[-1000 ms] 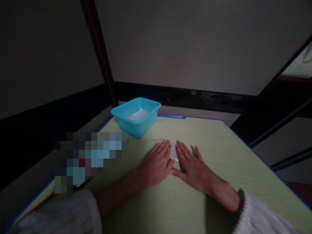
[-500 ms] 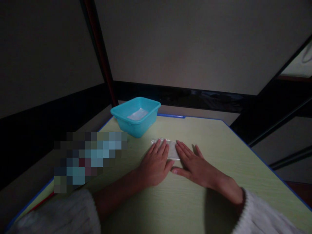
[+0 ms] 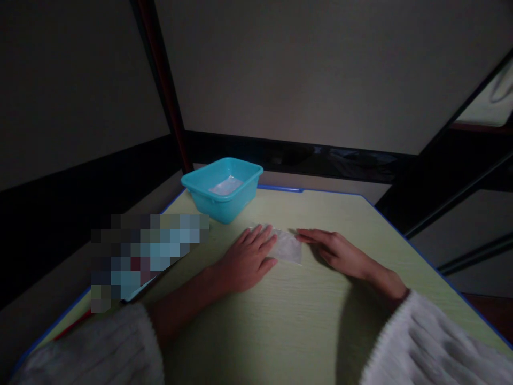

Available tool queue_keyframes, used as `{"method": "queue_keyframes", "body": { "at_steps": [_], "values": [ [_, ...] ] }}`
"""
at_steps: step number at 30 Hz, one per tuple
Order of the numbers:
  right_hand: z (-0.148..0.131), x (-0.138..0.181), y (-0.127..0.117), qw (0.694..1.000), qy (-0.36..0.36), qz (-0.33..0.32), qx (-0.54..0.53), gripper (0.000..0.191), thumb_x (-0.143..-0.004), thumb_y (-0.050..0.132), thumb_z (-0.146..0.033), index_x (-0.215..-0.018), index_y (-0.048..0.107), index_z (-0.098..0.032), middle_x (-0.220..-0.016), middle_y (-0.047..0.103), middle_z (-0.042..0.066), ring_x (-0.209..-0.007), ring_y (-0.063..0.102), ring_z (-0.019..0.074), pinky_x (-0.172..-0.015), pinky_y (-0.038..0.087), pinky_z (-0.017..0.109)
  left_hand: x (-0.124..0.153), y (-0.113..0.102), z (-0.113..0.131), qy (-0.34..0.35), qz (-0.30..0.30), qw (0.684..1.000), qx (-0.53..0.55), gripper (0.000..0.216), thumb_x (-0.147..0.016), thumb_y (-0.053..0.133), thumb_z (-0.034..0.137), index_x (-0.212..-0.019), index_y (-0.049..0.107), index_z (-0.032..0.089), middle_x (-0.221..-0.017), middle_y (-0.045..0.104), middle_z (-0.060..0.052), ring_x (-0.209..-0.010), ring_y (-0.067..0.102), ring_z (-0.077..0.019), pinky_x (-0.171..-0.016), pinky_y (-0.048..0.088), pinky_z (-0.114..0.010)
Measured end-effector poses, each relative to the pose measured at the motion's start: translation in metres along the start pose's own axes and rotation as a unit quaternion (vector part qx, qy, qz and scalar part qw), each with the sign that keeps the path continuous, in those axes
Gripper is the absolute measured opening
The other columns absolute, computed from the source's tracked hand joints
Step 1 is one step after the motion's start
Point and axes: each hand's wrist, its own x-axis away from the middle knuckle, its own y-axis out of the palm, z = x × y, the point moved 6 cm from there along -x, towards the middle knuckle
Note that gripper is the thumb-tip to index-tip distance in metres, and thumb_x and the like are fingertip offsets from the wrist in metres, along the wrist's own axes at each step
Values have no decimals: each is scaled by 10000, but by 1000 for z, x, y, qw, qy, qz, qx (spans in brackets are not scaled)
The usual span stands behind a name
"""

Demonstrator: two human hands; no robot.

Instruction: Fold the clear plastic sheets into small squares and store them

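A clear plastic bag (image 3: 289, 247) lies flat on the pale wood-grain table (image 3: 256, 342). My left hand (image 3: 248, 259) rests palm down across the bag's left part, its fingers spread and hiding that end. At the bag's right edge is my right hand (image 3: 331, 248), turned partly on its side with fingers stretched out together toward the bag. Whether its fingertips touch the plastic or hover just over it, I cannot tell. Nothing shows in the right hand's grip.
A turquoise plastic basin (image 3: 224, 206) stands at the table's back left, with a flat, clear-whitish packet (image 3: 226, 185) inside. A blurred-out item (image 3: 156, 251) lies along the left edge. Blue trim (image 3: 436, 272) borders the table, and a panelled wall (image 3: 300, 75) rises behind.
My right hand has moved right and rolled from palm down onto its side, uncovering the bag's right end. My left hand has shifted slightly left, still flat on the bag.
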Motion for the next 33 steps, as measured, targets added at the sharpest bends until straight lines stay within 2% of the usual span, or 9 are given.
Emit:
{"method": "queue_keyframes", "body": {
  "at_steps": [3,7,10,13,16,19,22,28,33],
  "values": [
    [-8,2,-2,998,-33,6,49,596,-619,328,5,-1166,521,-131,-1119,626,101,-1068,555,207,-908,453,428,0,-2,-6,0,-2,1000,-8,442,-914,323,355,-1334,346,219,-1446,229,-102,-1323,178,-287,-1040,207,-474],
    [-25,5,-1,997,-65,6,51,557,-613,333,13,-1095,564,-147,-1065,651,80,-1048,566,199,-917,452,426,-3,-4,-14,-7,12,1000,-20,411,-913,306,270,-1319,367,264,-1446,223,-115,-1322,173,-299,-1027,183,-529],
    [-39,6,2,995,-92,-3,24,521,-627,343,6,-1069,569,-152,-1065,649,73,-1038,569,188,-914,456,417,-5,-6,-21,-32,31,999,-10,428,-886,323,209,-1309,388,220,-1439,230,-136,-1322,171,-304,-1024,171,-555],
    [-45,8,-1,994,-112,15,4,498,-645,330,3,-1050,569,-160,-1054,650,70,-1041,562,175,-890,471,393,-6,-16,-24,-68,83,994,24,450,-850,316,147,-1290,407,130,-1416,279,-156,-1321,188,-278,-1047,172,-527],
    [-38,13,-8,994,-97,50,25,470,-649,324,6,-994,589,-172,-1043,651,76,-1014,575,177,-835,495,371,-3,-27,-11,-19,135,987,84,447,-839,305,142,-1269,419,104,-1407,314,-126,-1322,209,-208,-1078,193,-441],
    [-33,21,-10,992,-105,49,50,417,-690,337,-3,-969,600,-167,-996,661,90,-971,594,182,-811,499,362,2,-26,11,92,85,985,122,447,-851,327,174,-1289,392,114,-1420,299,-87,-1329,192,-165,-1087,208,-376],
    [-35,25,-8,990,-118,37,63,371,-748,342,-23,-971,606,-158,-985,660,108,-952,603,182,-804,498,352,7,-19,22,147,17,982,113,476,-863,355,215,-1327,333,111,-1441,243,-84,-1339,151,-169,-1096,171,-381],
    [-40,24,-2,990,-126,25,64,334,-793,337,-58,-959,610,-153,-975,661,106,-956,603,182,-805,499,355,8,-11,22,144,-26,985,87,524,-874,386,258,-1357,268,94,-1451,189,-110,-1343,122,-191,-1100,137,-383],
    [-38,23,-1,990,-120,23,68,358,-784,333,-54,-1003,595,-164,-1023,649,103,-980,594,174,-819,498,359,8,-8,21,150,-23,985,82,547,-885,384,297,-1375,226,111,-1455,179,-105,-1345,113,-189,-1100,139,-375]
  ]
}}
